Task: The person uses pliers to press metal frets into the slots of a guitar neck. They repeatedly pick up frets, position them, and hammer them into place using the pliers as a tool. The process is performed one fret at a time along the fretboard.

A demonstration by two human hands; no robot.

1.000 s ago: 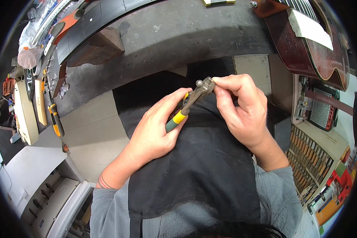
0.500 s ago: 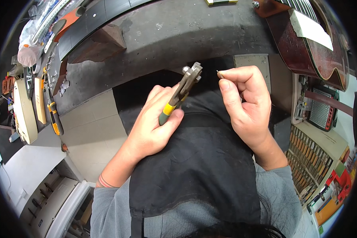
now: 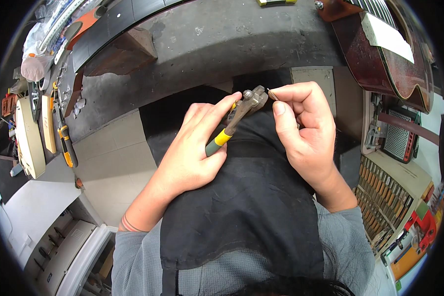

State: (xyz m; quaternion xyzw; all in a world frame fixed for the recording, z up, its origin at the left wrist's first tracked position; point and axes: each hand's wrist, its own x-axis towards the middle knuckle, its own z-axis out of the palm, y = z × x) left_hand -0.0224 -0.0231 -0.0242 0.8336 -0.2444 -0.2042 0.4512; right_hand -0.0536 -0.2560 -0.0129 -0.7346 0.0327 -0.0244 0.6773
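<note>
My left hand (image 3: pixel 187 158) grips pliers (image 3: pixel 255 100) with green and yellow handles, their metal head angled up and to the right. The index finger reaches along the tool near its jaws. Opposite it, my right hand (image 3: pixel 306 130) is closed in a pinch, thumb against index finger. Between those fingertips a thin, short sliver, which looks like wire, (image 3: pixel 271 94) sticks out toward the pliers' head. The two are very close; whether they touch I cannot tell. Both hands are above the black apron (image 3: pixel 241 202) on my lap.
Ahead runs a dark workbench (image 3: pixel 222 44). At its left, a black guitar neck (image 3: pixel 118 22) lies over a dark block (image 3: pixel 128 52). A dark red guitar body (image 3: pixel 360 54) is at right, above a rack of wooden-handled tools (image 3: pixel 385 192). Orange-and-black-handled pliers (image 3: pixel 68 148) hang at left.
The pliers have tilted and moved right, bringing their head close to the sliver. My left index finger has stretched out along them. My right hand has barely moved.
</note>
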